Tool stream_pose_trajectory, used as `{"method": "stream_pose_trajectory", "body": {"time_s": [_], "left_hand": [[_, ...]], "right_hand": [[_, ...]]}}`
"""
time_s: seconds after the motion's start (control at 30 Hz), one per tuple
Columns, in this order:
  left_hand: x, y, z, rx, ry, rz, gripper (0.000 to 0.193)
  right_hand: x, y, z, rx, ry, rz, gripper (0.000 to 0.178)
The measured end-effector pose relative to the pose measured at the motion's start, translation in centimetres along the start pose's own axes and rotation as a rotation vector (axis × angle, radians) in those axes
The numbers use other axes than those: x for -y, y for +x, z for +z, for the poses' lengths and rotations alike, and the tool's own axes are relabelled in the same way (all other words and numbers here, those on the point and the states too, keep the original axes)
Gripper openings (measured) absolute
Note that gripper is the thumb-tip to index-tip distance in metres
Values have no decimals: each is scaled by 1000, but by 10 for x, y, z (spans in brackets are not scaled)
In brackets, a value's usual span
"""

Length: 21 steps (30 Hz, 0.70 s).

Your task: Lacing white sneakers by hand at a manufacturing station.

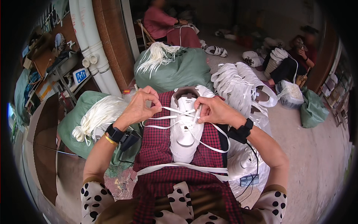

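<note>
A white sneaker (183, 149) lies on my lap over a red-and-black checked apron (153, 138), its toe pointing toward me. White shoelace (169, 109) crosses over its tongue, partly threaded. My left hand (138, 105), left of the tongue, pinches a stretch of the lace between thumb and forefinger and holds it taut. On the other side, my right hand (216, 110) has thumb and fingers closed on lace close against the eyelets. Loose lace loops out to both sides of the shoe. More white laces lie across my lap below the toe.
Green sacks (175, 71) carry bundles of white laces (158, 56) ahead and to the left. Stacked white sneakers (233, 80) stand at right, near a clear plastic bag (289, 93). Pipes (93, 48) and a cluttered shelf (65, 67) rise at left. Two people sit farther back.
</note>
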<state>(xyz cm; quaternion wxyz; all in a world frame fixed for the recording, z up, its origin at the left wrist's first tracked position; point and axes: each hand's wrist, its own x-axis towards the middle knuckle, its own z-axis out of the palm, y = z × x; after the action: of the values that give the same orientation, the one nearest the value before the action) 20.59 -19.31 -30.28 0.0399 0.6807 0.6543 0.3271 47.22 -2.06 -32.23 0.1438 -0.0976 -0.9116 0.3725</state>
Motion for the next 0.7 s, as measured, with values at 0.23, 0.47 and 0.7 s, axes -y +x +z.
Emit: {"method": "stream_pose_trajectory", "body": {"time_s": [0.23, 0.47, 0.7], "left_hand": [[0, -12, -16, 196, -424, -167, 7], [-32, 0, -20, 241, -408, -13, 12], [-29, 33, 47, 117, -11, 225, 22]], "right_hand": [[39, 19, 23, -165, -168, -217, 31], [59, 33, 26, 9, -99, -223, 17], [26, -8, 15, -274, 369, -5, 25]]}}
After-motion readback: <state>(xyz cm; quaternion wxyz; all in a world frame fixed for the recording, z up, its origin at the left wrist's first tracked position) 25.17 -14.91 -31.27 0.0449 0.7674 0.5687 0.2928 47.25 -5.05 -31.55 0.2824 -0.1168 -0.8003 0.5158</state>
